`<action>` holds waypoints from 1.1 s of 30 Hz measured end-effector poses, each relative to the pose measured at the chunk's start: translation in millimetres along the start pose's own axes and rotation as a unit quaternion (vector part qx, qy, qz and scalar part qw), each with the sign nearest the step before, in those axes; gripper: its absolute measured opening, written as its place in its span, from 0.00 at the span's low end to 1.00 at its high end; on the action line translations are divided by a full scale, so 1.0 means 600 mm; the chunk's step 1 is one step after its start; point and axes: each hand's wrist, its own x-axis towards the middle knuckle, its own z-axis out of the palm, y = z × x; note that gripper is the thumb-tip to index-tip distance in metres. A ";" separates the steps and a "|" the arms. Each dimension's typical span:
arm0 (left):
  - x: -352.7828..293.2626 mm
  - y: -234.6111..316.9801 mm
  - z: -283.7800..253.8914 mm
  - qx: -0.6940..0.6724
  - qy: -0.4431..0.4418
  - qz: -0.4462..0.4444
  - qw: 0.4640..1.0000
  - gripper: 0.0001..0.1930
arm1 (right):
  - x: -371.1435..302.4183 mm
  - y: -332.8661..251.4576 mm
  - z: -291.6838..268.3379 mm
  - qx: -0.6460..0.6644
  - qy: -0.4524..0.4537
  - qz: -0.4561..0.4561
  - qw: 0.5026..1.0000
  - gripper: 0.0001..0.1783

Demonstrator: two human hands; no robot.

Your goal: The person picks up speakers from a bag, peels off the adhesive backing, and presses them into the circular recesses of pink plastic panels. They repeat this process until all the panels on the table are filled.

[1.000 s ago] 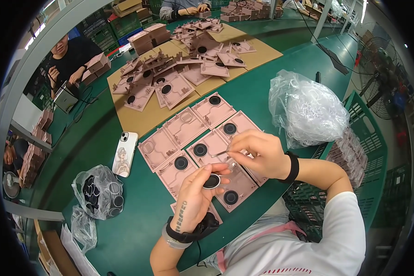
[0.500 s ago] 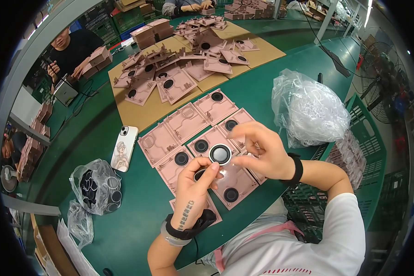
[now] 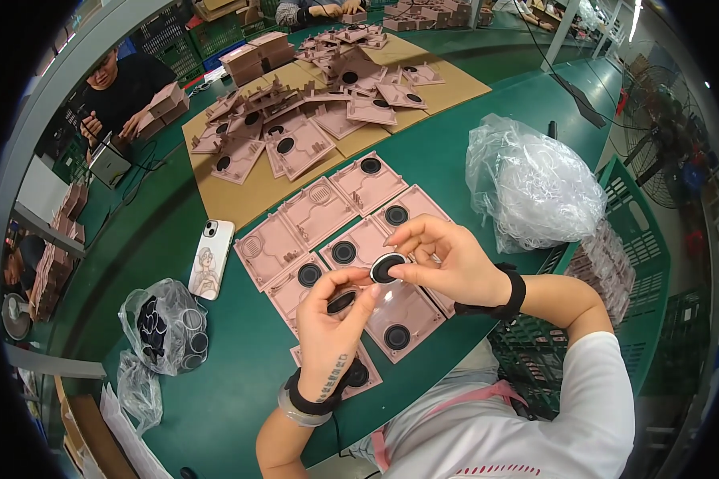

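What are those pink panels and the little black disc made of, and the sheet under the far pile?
The pink panels look like moulded plastic, matt, with raised ribs and cut-outs. The black disc in the right hand seems plastic or rubber with a shiny rim, hard to tell which. The tan sheet looks like plain cardboard, flat and dull.

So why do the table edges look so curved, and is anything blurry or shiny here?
Head view: the fisheye lens bends the green table toward a black rim; the crinkled clear plastic bag catches white glare; both hands, left and right, look sharp around the round black disc.
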 end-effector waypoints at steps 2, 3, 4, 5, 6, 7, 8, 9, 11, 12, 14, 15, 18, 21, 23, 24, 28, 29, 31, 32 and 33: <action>-0.001 0.002 0.000 -0.009 0.002 -0.006 1.000 0.08 | -0.003 0.002 -0.001 -0.022 -0.005 -0.013 1.000 0.18; -0.002 0.000 -0.002 -0.018 -0.008 -0.032 0.999 0.08 | -0.004 0.005 0.002 -0.022 -0.005 -0.014 1.000 0.18; -0.003 -0.001 -0.004 -0.027 -0.018 -0.058 0.998 0.08 | -0.004 0.010 0.006 0.020 -0.001 -0.006 1.000 0.17; -0.003 -0.003 -0.005 -0.036 -0.028 -0.083 0.995 0.07 | -0.005 0.015 0.010 0.061 0.004 0.002 0.998 0.17; -0.004 -0.005 -0.005 -0.037 -0.028 -0.082 0.996 0.07 | -0.005 0.016 0.012 0.102 0.009 0.009 0.995 0.17; -0.004 -0.007 -0.005 -0.047 -0.010 -0.062 0.997 0.06 | -0.005 0.015 0.012 0.101 0.009 0.008 0.995 0.17; -0.004 -0.009 -0.005 -0.058 0.007 -0.041 0.997 0.06 | -0.006 0.012 0.011 0.071 -0.001 0.005 0.997 0.18; -0.004 -0.010 -0.004 -0.068 0.025 -0.021 0.997 0.05 | -0.007 0.010 0.010 0.041 -0.010 0.001 0.999 0.18; -0.005 -0.009 0.001 -0.050 0.039 0.005 0.998 0.04 | -0.008 0.006 0.010 0.010 -0.020 -0.002 1.000 0.19; -0.005 -0.008 0.003 -0.032 0.053 0.029 0.998 0.04 | -0.009 0.005 0.010 -0.061 -0.001 -0.058 0.996 0.19; -0.005 -0.011 0.005 -0.014 0.067 0.052 0.996 0.04 | -0.010 0.003 0.011 -0.201 0.035 -0.168 0.964 0.18; -0.004 -0.013 0.004 0.047 0.076 0.100 0.991 0.04 | -0.011 0.001 0.011 -0.201 0.035 -0.167 0.965 0.18; -0.004 -0.015 0.005 0.169 0.092 0.194 0.962 0.05 | -0.011 -0.010 0.010 -0.290 0.049 -0.301 0.907 0.15; -0.007 -0.012 0.009 0.174 0.082 0.183 0.964 0.07 | -0.008 0.000 0.010 -0.302 0.055 -0.326 0.894 0.12; -0.007 -0.013 0.008 0.179 0.077 0.194 0.962 0.07 | -0.008 0.002 0.010 -0.307 0.058 -0.339 0.887 0.10; -0.007 -0.013 0.008 0.184 0.072 0.206 0.959 0.07 | -0.009 0.000 0.010 -0.308 0.057 -0.333 0.890 0.10; -0.007 -0.011 0.007 0.184 0.059 0.218 0.957 0.07 | -0.009 -0.002 0.009 -0.307 0.056 -0.321 0.894 0.10; -0.006 -0.010 0.007 0.182 0.055 0.218 0.957 0.07 | -0.008 -0.002 0.009 -0.306 0.056 -0.322 0.894 0.10; -0.005 -0.012 0.005 0.173 0.049 0.212 0.960 0.07 | -0.008 -0.001 0.008 -0.305 0.057 -0.322 0.895 0.10; -0.005 -0.012 0.005 0.164 0.043 0.207 0.963 0.07 | -0.008 -0.001 0.008 -0.305 0.056 -0.320 0.895 0.10; -0.005 -0.013 0.004 0.155 0.037 0.202 0.966 0.07 | -0.008 -0.001 0.008 -0.306 0.056 -0.318 0.896 0.10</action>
